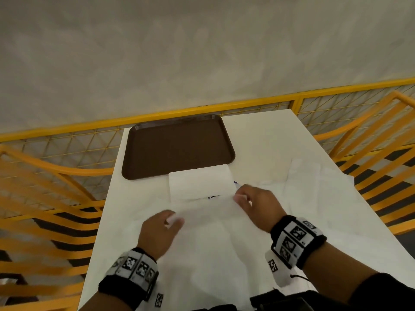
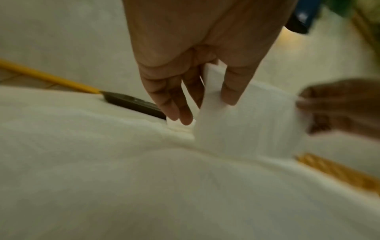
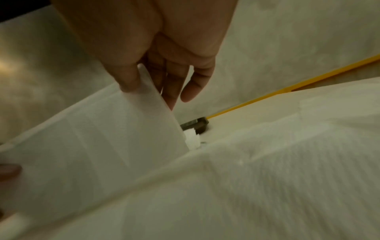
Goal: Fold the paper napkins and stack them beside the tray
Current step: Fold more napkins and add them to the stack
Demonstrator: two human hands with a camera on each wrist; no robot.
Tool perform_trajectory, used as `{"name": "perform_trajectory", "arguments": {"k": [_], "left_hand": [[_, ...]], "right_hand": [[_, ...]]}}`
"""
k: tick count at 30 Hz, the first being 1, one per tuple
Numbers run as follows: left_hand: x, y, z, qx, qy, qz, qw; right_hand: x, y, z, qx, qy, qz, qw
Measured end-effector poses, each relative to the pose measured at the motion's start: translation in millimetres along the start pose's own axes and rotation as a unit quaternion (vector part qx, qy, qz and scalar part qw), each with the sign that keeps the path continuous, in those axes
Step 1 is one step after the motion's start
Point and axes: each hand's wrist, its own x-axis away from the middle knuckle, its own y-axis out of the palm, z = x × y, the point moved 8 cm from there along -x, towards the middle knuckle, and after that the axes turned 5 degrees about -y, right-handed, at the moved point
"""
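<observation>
A white paper napkin (image 1: 208,212) is lifted at its far edge above the white table (image 1: 269,140). My left hand (image 1: 167,221) pinches its far left corner between thumb and fingers, as the left wrist view shows on the napkin (image 2: 242,123). My right hand (image 1: 246,196) pinches the far right corner; the right wrist view has the thumb on top of the napkin (image 3: 107,134). A folded white napkin (image 1: 199,182) lies flat just in front of the brown tray (image 1: 175,144), touching its near edge. The tray (image 2: 131,104) is bare.
More white napkins lie spread on the table at the right (image 1: 314,180) and under my hands (image 1: 202,265). A yellow mesh railing (image 1: 247,104) runs behind the table. Orange chairs stand at the left (image 1: 45,176) and the right (image 1: 370,140).
</observation>
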Motion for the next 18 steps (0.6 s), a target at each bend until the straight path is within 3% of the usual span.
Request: {"name": "perform_trajectory", "arguments": {"k": [3,5,8,10,13,18], "left_hand": [[-29,-12,-1,0.185,-0.099,0.022,0.978],[-49,-18,8,0.245,-0.118,0.033,0.962],[-86,-21,10,0.221,-0.136,0.069,0.963],[-110,-16,1,0.226,-0.177,0.081,0.955],[-134,1,-23,0.200,-0.243,0.056,0.947],[-155,20,-57,0.064,-0.246,-0.003,0.967]], "right_hand": [[-18,-17,17,-0.087,0.085,0.059,0.991],[-29,-19,27,-0.155,0.130,0.087,0.975],[-34,-12,35,-0.246,0.177,0.095,0.948],[-28,-9,38,-0.246,0.181,0.079,0.949],[-8,-7,54,-0.186,0.186,0.049,0.964],[39,-18,89,-0.127,0.218,0.026,0.967]]}}
